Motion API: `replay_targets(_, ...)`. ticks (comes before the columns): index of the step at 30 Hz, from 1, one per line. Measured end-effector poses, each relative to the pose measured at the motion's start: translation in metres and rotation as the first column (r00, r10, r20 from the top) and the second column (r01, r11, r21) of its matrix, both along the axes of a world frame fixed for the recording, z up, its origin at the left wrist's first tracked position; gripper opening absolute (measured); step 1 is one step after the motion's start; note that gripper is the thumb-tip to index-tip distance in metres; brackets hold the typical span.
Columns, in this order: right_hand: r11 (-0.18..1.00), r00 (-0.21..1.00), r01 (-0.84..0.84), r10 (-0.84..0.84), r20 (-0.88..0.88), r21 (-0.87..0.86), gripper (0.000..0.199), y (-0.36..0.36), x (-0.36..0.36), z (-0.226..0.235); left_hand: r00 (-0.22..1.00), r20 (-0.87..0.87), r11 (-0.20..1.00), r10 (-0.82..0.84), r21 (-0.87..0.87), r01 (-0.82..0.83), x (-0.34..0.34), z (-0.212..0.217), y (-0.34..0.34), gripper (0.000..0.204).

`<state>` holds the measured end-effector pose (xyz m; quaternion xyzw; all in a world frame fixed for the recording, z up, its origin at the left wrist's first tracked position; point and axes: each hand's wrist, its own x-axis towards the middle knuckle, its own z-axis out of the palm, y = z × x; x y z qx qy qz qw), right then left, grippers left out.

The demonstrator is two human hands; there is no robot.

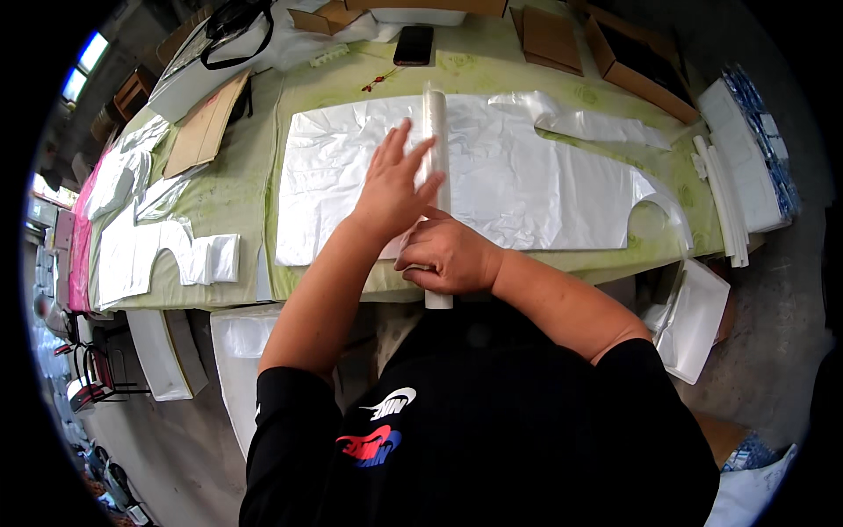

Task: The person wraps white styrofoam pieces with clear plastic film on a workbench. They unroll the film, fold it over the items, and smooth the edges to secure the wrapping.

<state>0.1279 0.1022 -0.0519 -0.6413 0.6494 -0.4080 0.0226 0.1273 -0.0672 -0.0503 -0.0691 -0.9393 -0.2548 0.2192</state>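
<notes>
A large white plastic piece (527, 189) lies flat on the table, wrinkled, with a curved cut-out and strap-like ends at its right. Across it, from far to near, runs a pale roll or tube (435, 114), its near end jutting past the table edge. My left hand (393, 184) is open beside the roll, fingers spread, with some fingertips over it. Close to the table's near edge, my right hand (452, 255) is closed over the roll's near part. Its curled fingers hide whatever they may hold.
A green patterned cloth (474, 66) covers the table. At the back lie a dark phone (414, 45) and cardboard boxes (637, 70). More folded white plastic (132, 259) is at left. White rolls (722, 198) and stacked packs (755, 145) line the right edge. White bins (694, 321) stand below.
</notes>
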Motion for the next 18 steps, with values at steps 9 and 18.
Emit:
replay_targets(9, 0.992, 0.985, -0.108, 0.098, 0.139, 0.061, 0.01, -0.004, -0.008, 0.004, 0.916, 0.4, 0.976, -0.008, 0.201, -0.08, -0.015, -0.016, -0.013, 0.064)
replay_targets(18, 0.955, 0.905, -0.241, 0.155, 0.395, 0.175, 0.015, -0.031, -0.008, 0.013, 0.948, 0.084, 0.951, -0.307, -0.001, 0.308, -0.015, 0.008, -0.016, 0.043)
